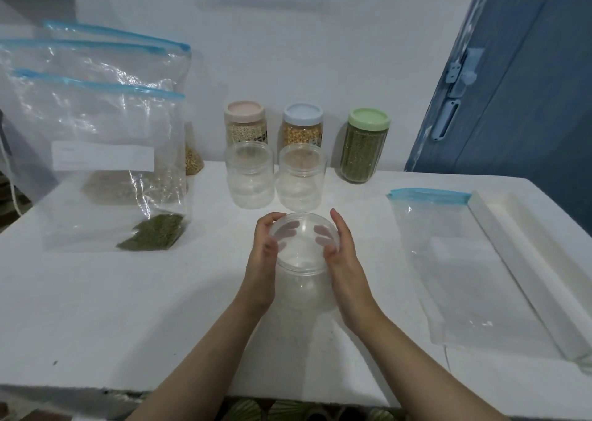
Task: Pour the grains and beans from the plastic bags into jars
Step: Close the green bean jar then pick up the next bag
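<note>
Centre table: clear round plastic jar point(304, 260), lidded, gripped on both sides by left hand point(266, 257) and right hand point(341, 257), fingers curled around its lid. Green-bean zip bag point(105, 170) at ten o'clock.

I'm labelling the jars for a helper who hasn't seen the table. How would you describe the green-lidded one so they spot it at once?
Look along the white wall at the back of the white table. Three filled, lidded jars stand in a row there; the green-lidded jar is the rightmost, nearest the blue door. Only it holds dark green beans; the neighbours have pink and blue lids.
</note>
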The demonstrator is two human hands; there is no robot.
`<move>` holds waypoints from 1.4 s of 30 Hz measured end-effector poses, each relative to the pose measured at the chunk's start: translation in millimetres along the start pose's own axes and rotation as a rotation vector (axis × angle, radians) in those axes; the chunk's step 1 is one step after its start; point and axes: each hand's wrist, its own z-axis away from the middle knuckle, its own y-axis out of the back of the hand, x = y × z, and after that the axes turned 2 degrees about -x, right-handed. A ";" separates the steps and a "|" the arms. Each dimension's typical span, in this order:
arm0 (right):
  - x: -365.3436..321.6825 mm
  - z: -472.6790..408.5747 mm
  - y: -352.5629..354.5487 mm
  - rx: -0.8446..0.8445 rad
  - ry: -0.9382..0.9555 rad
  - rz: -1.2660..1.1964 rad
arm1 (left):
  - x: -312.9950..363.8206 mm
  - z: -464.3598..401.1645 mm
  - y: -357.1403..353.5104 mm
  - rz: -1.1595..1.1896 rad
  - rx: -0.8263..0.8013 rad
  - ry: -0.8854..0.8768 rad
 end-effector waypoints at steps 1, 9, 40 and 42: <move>0.0 -0.5 -0.8 0.019 -0.013 -0.035 | 0.2 -1.0 -0.3 0.013 -0.001 0.017; 3.1 -2.5 -1.5 0.001 -0.003 -0.110 | 1.9 -1.9 -2.3 0.018 0.019 0.041; -0.9 4.7 11.6 -0.041 0.029 -0.010 | 34.2 -3.3 46.9 -0.493 -0.356 -0.009; -1.1 4.6 14.6 -0.007 0.037 -0.007 | 34.1 -1.8 48.1 -0.473 -0.339 0.013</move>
